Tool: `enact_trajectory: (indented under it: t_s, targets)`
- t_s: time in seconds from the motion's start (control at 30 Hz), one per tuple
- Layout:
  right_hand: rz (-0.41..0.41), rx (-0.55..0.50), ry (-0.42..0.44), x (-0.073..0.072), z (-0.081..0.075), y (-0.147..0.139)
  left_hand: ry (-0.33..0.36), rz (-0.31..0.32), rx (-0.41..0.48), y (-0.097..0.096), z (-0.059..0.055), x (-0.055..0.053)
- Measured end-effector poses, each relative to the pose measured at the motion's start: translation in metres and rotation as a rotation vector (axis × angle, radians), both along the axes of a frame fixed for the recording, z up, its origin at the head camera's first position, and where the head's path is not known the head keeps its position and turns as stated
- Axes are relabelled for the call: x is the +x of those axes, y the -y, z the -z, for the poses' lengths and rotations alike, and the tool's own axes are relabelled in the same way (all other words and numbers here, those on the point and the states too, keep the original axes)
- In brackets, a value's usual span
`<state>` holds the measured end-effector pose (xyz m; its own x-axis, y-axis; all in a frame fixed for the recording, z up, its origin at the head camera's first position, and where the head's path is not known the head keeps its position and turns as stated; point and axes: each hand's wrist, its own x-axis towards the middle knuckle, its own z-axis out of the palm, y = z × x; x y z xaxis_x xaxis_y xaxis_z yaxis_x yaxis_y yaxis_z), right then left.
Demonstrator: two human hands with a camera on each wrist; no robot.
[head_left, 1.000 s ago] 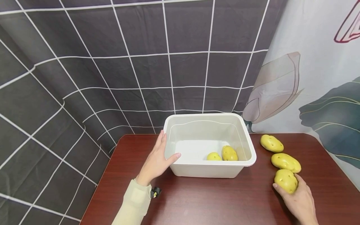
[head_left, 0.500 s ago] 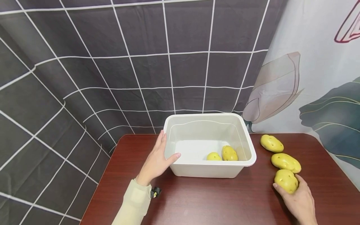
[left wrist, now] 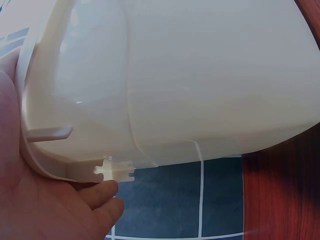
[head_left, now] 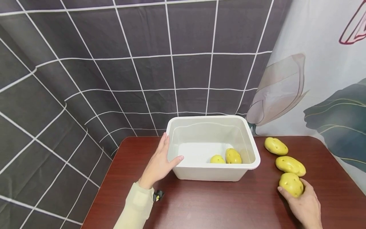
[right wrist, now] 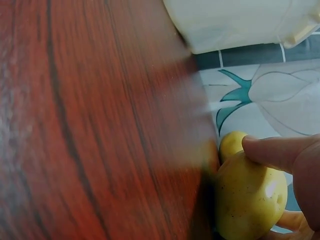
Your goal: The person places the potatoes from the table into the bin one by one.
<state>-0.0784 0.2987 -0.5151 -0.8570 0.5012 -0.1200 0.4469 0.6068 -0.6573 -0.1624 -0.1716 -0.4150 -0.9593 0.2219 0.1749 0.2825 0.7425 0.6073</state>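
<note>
A white plastic bin [head_left: 208,174] stands on the brown table, with two yellow potatoes at its inner right: one potato [head_left: 233,156] mostly visible, another potato [head_left: 217,159] partly hidden by the front wall. My left hand [head_left: 158,166] rests at the bin's left front corner, fingers extended along the side and thumb over the front rim. In the left wrist view, the fingers [left wrist: 102,197] lie at the bin's rim. Over at the right, my right hand [head_left: 308,205] grips a rounded potato [head_left: 291,184] between thumb and fingers.
Two more potatoes, an elongated potato [head_left: 290,166] and a potato [head_left: 275,146] farther back, lie in a row beyond the held one. Behind the table [head_left: 200,203] hang a dark grid-patterned cloth [head_left: 148,73] and a pale leaf-printed cloth [head_left: 320,101].
</note>
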Motion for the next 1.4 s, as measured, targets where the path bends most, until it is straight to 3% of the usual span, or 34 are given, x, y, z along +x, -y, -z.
enact_trajectory:
  t_s: [1.4]
  targets:
    - [0.070, -0.022, 0.026, 0.006, -0.012, 0.000, 0.016, -0.002, -0.001, 0.000, 0.001, -0.001]
